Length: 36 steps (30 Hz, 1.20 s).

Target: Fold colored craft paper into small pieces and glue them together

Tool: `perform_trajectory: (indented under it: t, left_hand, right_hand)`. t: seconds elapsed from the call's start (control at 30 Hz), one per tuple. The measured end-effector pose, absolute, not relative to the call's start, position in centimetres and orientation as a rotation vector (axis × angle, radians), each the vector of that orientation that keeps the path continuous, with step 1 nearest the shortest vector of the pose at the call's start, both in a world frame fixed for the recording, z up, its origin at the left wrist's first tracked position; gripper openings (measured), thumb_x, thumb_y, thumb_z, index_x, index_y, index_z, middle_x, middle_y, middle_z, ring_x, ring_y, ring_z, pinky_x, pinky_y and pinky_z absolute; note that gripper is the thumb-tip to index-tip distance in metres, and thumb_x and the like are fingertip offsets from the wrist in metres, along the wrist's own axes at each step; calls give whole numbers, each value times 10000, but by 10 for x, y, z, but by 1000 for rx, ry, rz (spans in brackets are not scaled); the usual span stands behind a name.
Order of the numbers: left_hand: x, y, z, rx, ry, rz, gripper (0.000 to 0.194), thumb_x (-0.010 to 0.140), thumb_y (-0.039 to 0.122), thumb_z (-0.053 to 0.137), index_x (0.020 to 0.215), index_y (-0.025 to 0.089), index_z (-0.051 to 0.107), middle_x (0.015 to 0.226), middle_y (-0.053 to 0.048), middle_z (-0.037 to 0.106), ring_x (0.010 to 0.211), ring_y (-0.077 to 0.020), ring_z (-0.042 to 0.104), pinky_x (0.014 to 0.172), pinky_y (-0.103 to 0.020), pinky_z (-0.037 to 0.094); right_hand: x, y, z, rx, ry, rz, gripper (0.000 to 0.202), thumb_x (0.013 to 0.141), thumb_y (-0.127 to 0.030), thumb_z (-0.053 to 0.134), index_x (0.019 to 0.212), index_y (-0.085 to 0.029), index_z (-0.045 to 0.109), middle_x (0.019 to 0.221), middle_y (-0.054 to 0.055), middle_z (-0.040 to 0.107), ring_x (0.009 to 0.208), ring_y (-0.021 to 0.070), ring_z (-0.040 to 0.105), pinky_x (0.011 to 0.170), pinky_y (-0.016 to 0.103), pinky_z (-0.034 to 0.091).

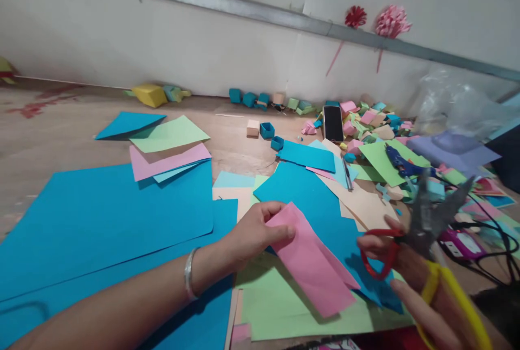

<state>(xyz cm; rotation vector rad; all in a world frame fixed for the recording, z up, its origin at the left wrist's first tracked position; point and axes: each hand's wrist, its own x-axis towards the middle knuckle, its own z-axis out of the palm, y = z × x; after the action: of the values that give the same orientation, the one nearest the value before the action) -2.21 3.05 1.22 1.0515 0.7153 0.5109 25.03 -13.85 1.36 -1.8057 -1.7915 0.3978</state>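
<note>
Found in left hand (258, 231): pink paper (311, 263), doubled along its length, pinched near its upper end between thumb and fingers, thumb on top. Layers seen slightly parted along the right edge of the paper. Held slanting down to the right, above a green sheet (292, 298) and a blue sheet (300, 187). Noted at left wrist: a silver bracelet (189, 275).

Found in right hand (412, 271): scissors (422, 225), fingers closed about the red and yellow handles. Blurred in part; exact finger placement impossible to tell. Blades spread, pointing up and away, well clear of the pink paper.

Recorded to the left on the counter (73, 144): large blue sheets (142, 203), overlapped at their far edge by smaller pieces, including a pink piece (166, 160) and a pale green piece (174, 133). Recorded beyond the blue sheet at centre: a blue strip (309, 156), with a slim pen-like tool (348, 174) near its right end.

Listed farther right: a phone (333, 123) beside a heap of small paper shapes (369, 120), a dark blue glue gun (400, 161) lying partly over green paper (371, 157), and purple paper (430, 147). Observed at the wall: a red paper flower (356, 17) and a pink paper flower (392, 22).
</note>
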Motion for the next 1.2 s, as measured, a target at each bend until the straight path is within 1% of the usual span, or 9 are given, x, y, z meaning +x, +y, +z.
perform_trajectory:
  t: [0.07,0.17,0.3,0.4,0.5,0.57,0.87,1.07,1.2]
  left_hand:
    - [-22,30,14,1052,727,515,229,650,326,766,715,128,671,688,-40,618,614,-114,545,550,-239,412]
    - [-22,29,16,1051,755,526,258,654,366,768,655,132,660,627,-23,595,568,-100,512,518,-231,384]
    - [-22,29,11,1125,753,556,273,674,377,764,623,128,664,594,-15,594,554,-89,500,512,-218,369]
    - [-21,30,6,1172,738,557,234,686,345,755,663,117,705,609,-31,633,567,-101,528,523,-220,384]
    - [-20,30,6,1154,674,546,170,714,266,719,787,117,757,804,-92,728,747,-170,638,668,-260,474]
    - [-19,30,7,1138,629,546,128,722,217,697,779,123,762,878,-109,742,842,-205,659,744,-285,490]
    - [-18,30,3,1057,627,505,73,719,191,707,697,143,757,808,-77,747,763,-163,658,692,-239,482]
    - [-17,29,2,975,592,506,41,685,161,712,667,145,745,867,-85,748,826,-201,675,723,-269,502]
    - [-17,28,3,952,594,510,46,683,185,734,666,144,744,817,-71,744,768,-172,668,694,-249,497]
  right_hand:
    - [235,-134,17,-1758,-1950,509,653,892,-291,506,1497,-337,266,1407,89,524,1203,272,585,924,356,560]
    - [220,-127,20,-1777,-2060,511,702,861,-304,575,1495,-343,274,1461,73,466,1293,283,502,955,354,538]
    - [209,-118,22,-1798,-1978,546,724,833,-320,623,1483,-333,306,1390,85,528,1196,255,585,884,302,567]
    - [205,-116,23,-1806,-2009,623,730,836,-277,619,1490,-335,300,1386,83,516,1213,238,565,913,300,544]
    - [201,-115,22,-1786,-2056,654,716,845,-213,582,1493,-333,301,1382,82,503,1273,232,510,936,292,523]
    - [198,-114,20,-1757,-2062,620,711,843,-187,560,1492,-326,306,1385,88,490,1277,229,502,912,275,530]
    - [192,-110,14,-1659,-2107,432,745,795,-121,547,1484,-302,326,1278,87,556,1174,206,577,818,221,548]
    - [194,-111,10,-1687,-2104,367,739,790,-111,525,1471,-324,335,1202,68,581,1102,180,612,769,194,547]
    - [195,-112,7,-1693,-2106,372,727,797,-117,525,1467,-331,338,1142,57,593,1035,163,634,769,193,541]
